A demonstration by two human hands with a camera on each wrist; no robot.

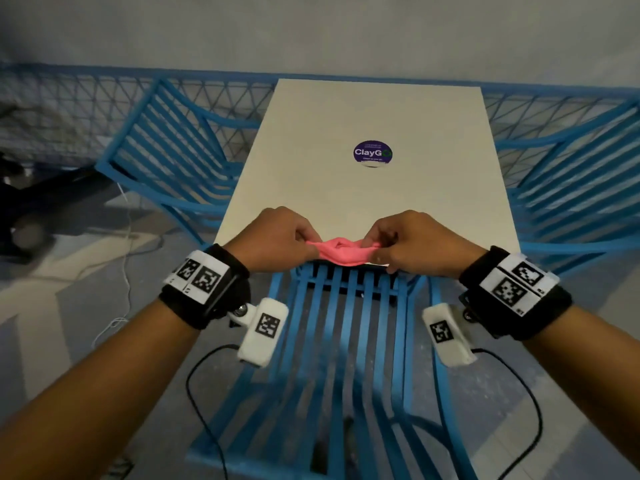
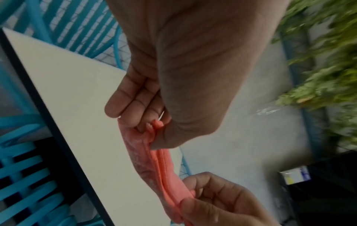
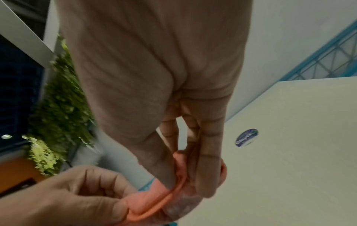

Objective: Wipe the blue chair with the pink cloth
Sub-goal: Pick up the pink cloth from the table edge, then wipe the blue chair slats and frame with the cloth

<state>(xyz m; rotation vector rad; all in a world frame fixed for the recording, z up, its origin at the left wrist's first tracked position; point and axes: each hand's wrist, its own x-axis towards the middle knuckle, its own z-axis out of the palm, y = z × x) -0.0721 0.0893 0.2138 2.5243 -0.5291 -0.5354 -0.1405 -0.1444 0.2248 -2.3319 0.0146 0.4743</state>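
Observation:
The pink cloth [image 1: 341, 250] is bunched and stretched between my two hands, just above the near edge of the white table [image 1: 374, 188]. My left hand [image 1: 277, 239] pinches its left end between thumb and fingers; the left wrist view shows that pinch on the cloth [image 2: 154, 162]. My right hand [image 1: 412, 239] pinches the right end, with thumb and fingers pressed on the cloth [image 3: 179, 188]. A blue slatted chair [image 1: 346, 341] stands directly below my hands, its back rail tucked against the table edge.
Two more blue slatted chairs flank the table, one at the left [image 1: 166, 147] and one at the right [image 1: 571, 188]. A purple round sticker [image 1: 372, 153] sits mid-table. A blue mesh fence [image 1: 69, 102] runs behind. Cables [image 1: 124, 258] trail on the floor at left.

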